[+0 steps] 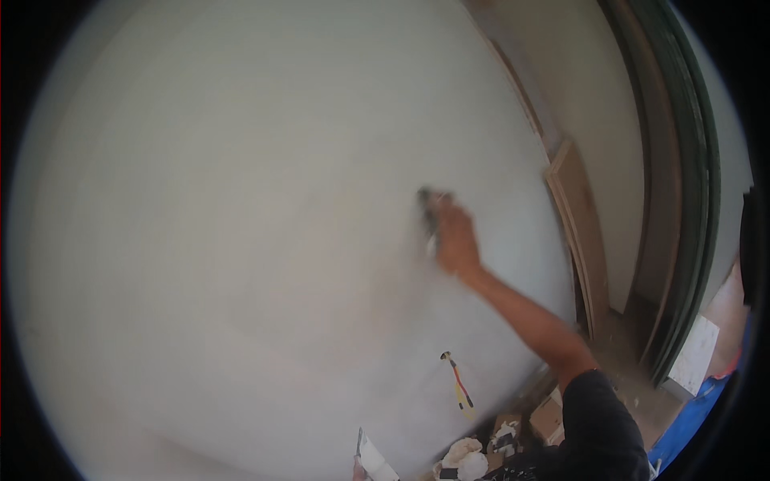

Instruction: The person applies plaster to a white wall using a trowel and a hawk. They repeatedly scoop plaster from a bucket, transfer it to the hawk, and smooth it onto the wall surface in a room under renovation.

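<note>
My right hand (457,234), blurred by motion, is closed round a dark, narrow tool (428,215) and holds it against a pale, smooth wall (241,200). The tool is seen nearly edge-on, so its exact kind does not show. At the bottom edge, a small part of my left hand (358,470) shows beside a flat white-faced tool (378,462) with a thin grey edge; it seems to grip it. Below my right hand, red, yellow and black wires (459,383) hang out of a small hole in the wall.
Wooden boards (579,232) lean upright to the right of the wall, next to a dark green frame (696,184). Boxes (547,418) and crumpled white stuff (464,458) lie at the wall's foot. Blue sheeting (690,417) and a white block (695,357) are at lower right.
</note>
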### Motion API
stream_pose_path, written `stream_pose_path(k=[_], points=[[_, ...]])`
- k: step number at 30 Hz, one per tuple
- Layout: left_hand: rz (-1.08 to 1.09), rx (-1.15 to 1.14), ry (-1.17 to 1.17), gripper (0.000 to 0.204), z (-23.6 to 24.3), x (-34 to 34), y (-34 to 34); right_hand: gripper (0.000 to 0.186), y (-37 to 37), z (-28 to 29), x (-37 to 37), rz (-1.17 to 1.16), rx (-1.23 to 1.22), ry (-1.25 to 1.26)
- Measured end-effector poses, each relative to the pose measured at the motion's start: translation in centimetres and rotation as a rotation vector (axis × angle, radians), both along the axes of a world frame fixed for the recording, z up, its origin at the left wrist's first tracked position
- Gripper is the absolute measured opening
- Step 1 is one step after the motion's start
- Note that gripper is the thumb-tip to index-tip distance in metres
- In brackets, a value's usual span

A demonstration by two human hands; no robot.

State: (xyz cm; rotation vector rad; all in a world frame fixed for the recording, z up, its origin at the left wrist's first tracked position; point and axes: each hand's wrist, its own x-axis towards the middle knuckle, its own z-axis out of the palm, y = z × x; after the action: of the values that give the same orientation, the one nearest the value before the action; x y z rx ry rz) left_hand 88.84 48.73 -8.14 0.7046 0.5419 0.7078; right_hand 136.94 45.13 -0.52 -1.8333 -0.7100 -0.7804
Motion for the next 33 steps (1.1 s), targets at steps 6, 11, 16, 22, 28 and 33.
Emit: stream_pose_path(k=[6, 11, 16, 22, 28, 33], points=[[-0.010, -0.006, -0.014, 0.044, -0.2, 1.0, 0.5, 0.050, -8.7, -1.1, 20.1, -0.286, 0.355, 0.267], [-0.010, -0.006, -0.077, 0.044, -0.7, -0.3, 0.6, 0.053, -6.8, -12.6, 19.6, -0.308, 0.349, 0.482], [-0.041, -0.216, -0.193, 0.047, -0.3, 0.5, -1.6, 0.052, -2.9, -21.0, -4.4, 0.214, 0.045, 0.131], [0.158, -0.207, -0.124, 0.051, 0.3, -0.8, -3.9, 0.036, -7.1, -28.5, -11.4, 0.517, 0.146, 0.506], [0.277, -0.235, -0.091, 0.055, -0.9, -5.4, -5.5, 0.036, -9.5, -31.2, -11.3, 0.447, 0.003, 0.285], [0.330, -0.330, -0.036, 0.056, -1.9, -7.8, -4.8, 0.037, -10.9, -36.4, -10.7, 0.435, -0.044, 0.068]])
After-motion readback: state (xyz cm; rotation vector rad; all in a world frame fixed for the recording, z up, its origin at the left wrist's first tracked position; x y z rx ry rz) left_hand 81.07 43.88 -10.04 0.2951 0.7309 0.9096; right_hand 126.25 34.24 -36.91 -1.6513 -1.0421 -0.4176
